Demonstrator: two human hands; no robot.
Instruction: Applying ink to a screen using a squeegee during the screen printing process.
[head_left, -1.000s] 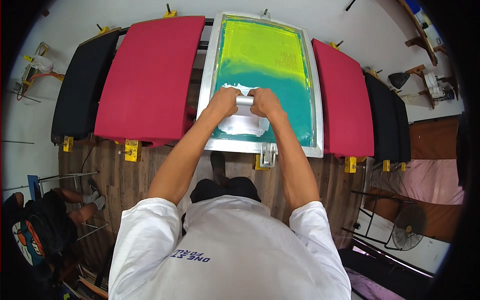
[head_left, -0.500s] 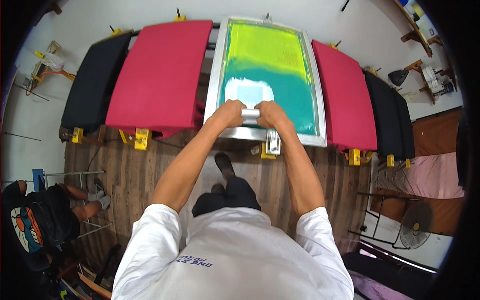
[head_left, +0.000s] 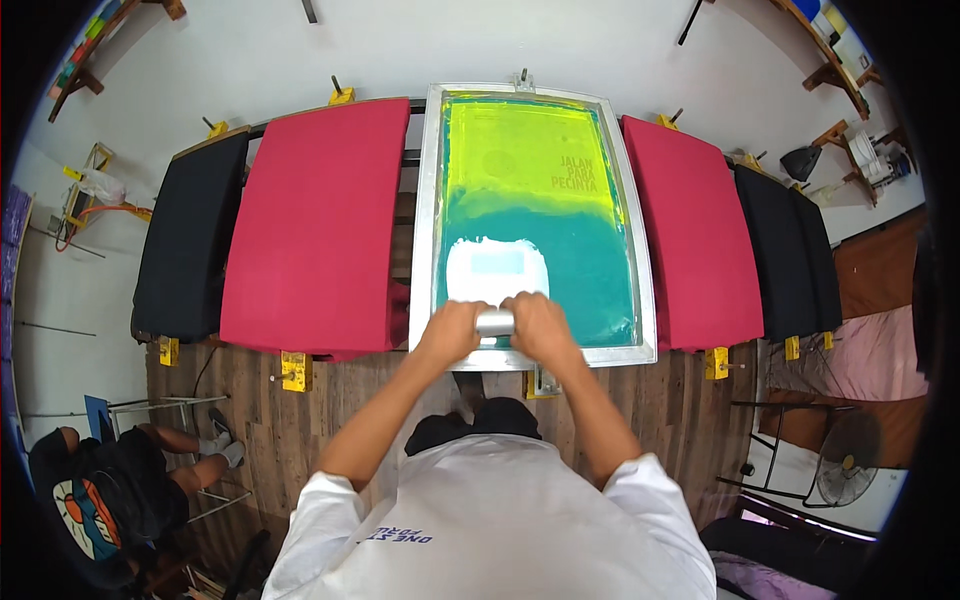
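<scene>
A silk-screen frame (head_left: 645,330) with pale metal sides stands in front of me, its mesh yellow-green at the far end and teal at the near end. Both my left hand (head_left: 455,330) and my right hand (head_left: 538,325) are closed around a squeegee (head_left: 495,322) with a silvery handle, near the frame's close edge. Its blade is mostly hidden by my hands. Just beyond it, white ink (head_left: 530,263) covers part of the mesh around a small pale-blue rectangle (head_left: 497,262).
Red fabric (head_left: 315,230) covers the board to the left, and more red fabric (head_left: 690,240) the one to the right. Black-covered boards (head_left: 190,240) lie further out. Yellow clamps (head_left: 296,371) hang under the boards. A person (head_left: 115,480) sits at the lower left; a fan (head_left: 848,458) stands at the right.
The squeegee has come a little closer to the frame's near edge, with both hands still gripping it. My view has shifted, so the boards appear lower.
</scene>
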